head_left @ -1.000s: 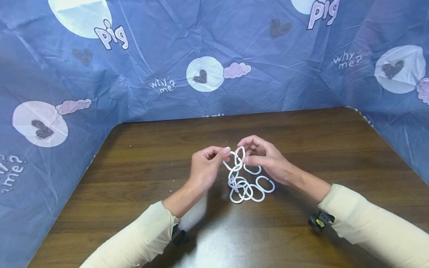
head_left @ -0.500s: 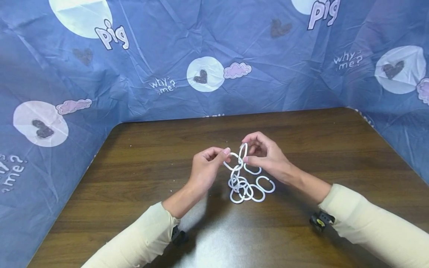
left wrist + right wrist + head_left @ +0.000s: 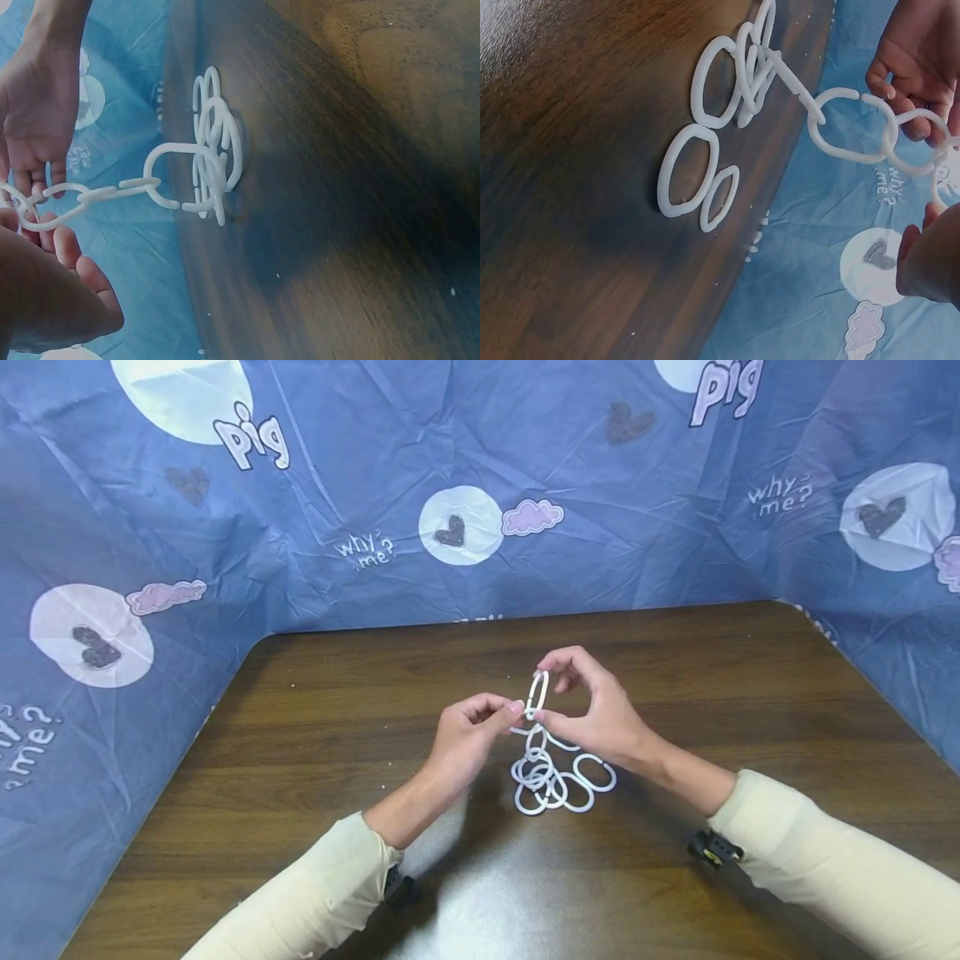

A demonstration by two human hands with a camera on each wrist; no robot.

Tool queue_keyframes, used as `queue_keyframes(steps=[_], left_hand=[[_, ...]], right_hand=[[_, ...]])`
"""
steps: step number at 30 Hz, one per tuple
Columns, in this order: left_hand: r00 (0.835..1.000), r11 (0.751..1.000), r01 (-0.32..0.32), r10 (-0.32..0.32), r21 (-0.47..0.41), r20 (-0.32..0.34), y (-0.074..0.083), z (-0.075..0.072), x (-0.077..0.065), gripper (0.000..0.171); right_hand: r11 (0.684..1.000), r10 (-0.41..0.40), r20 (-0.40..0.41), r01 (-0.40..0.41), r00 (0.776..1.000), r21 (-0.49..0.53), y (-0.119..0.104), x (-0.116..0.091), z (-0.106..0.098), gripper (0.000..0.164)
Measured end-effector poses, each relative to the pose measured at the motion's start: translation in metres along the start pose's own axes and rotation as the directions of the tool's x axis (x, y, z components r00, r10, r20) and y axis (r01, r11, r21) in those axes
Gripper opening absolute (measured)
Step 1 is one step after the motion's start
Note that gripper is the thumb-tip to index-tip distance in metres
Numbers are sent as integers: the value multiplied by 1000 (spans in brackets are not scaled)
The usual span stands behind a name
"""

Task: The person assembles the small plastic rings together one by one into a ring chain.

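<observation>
Blue cloth and brown table, two hands on a white chain

Creased blue cloth (image 3: 360, 477) hangs along the far, left and right sides, printed with white circles (image 3: 480, 542), dark hearts (image 3: 451, 532), pink clouds (image 3: 532, 517) and the words "pig" and "why me?". Before it lies the brown table (image 3: 337, 710), streaked with wood grain and shiny toward the near side.

Over the middle of the table, the left hand (image 3: 474, 735) pinches one link of the white chain (image 3: 116, 193) between thumb and fingertips, which cover part of that link. To its right, the right hand (image 3: 600, 712) holds the top ring (image 3: 545, 683) upright, thumb at the lower end and a fingertip at the upper, spread about as wide as the ring is long. Both thumb tips are close together. Whether the top ring is hooked into the link beside it, I cannot tell.

From the hands, the chain hangs down onto a pile (image 3: 238, 146) of overlapping rings on the table. Just right of the pile, the right ring (image 3: 665, 172) lies flat. Farther off, the far ring (image 3: 558, 744) is partly hidden by the right hand in the head view.

Cream sleeves (image 3: 300, 889) cover both forearms, with a black strap (image 3: 726, 846) at each cuff.
</observation>
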State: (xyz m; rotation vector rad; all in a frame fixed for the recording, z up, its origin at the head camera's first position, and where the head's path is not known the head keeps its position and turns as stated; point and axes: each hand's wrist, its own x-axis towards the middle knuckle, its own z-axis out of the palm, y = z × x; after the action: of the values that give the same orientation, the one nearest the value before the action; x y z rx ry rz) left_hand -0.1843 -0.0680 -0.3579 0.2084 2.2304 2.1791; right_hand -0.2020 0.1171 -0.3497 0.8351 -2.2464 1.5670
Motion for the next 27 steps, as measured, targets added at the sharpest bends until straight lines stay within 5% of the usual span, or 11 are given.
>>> queue_keyframes(steps=[12, 27], left_hand=[[999, 999, 19, -20, 48, 28, 4, 0, 0, 26], [999, 998, 36, -37, -45, -28, 12, -7, 4, 12]], right_hand=[[980, -159, -40, 153, 986, -131, -5, -3, 6, 56], [954, -195, 34, 198, 980, -224, -1, -5, 0, 59]])
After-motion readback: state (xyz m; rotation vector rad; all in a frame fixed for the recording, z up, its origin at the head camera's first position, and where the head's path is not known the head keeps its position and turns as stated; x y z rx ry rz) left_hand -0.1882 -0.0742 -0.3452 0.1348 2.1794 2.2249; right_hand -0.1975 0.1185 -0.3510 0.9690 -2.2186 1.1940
